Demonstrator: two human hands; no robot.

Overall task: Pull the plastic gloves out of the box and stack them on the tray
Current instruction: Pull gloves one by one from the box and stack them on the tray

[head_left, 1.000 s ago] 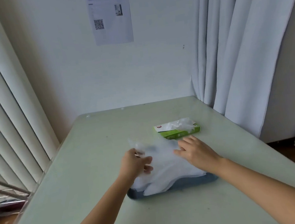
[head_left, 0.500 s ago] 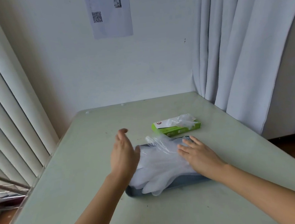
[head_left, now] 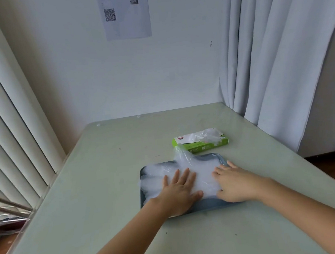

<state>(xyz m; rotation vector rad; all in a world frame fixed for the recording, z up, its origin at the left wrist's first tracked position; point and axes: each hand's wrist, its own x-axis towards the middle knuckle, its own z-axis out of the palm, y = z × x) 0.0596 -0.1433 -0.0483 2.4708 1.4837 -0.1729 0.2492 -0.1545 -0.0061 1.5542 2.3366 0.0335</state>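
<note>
A pile of clear plastic gloves (head_left: 198,170) lies on a blue-grey tray (head_left: 210,204) in the middle of the table. My left hand (head_left: 178,194) lies flat on the pile's left half, fingers straight and spread. My right hand (head_left: 235,183) presses the pile's right side with straight fingers. One glove's thumb part sticks up past the tray's far rim. Behind the tray lies the green glove box (head_left: 201,144), flat, with a crumpled glove (head_left: 207,136) poking out of its top opening.
The pale green table (head_left: 107,191) runs to the white wall at the back. Vertical blinds hang along the left edge, and white curtains (head_left: 277,58) hang at the right rear. A metal rack (head_left: 4,207) stands low at the left.
My left hand was raised on edge beside the tray and has come down flat onto the gloves. The pile now lies flatter. My right hand stays on the pile.
</note>
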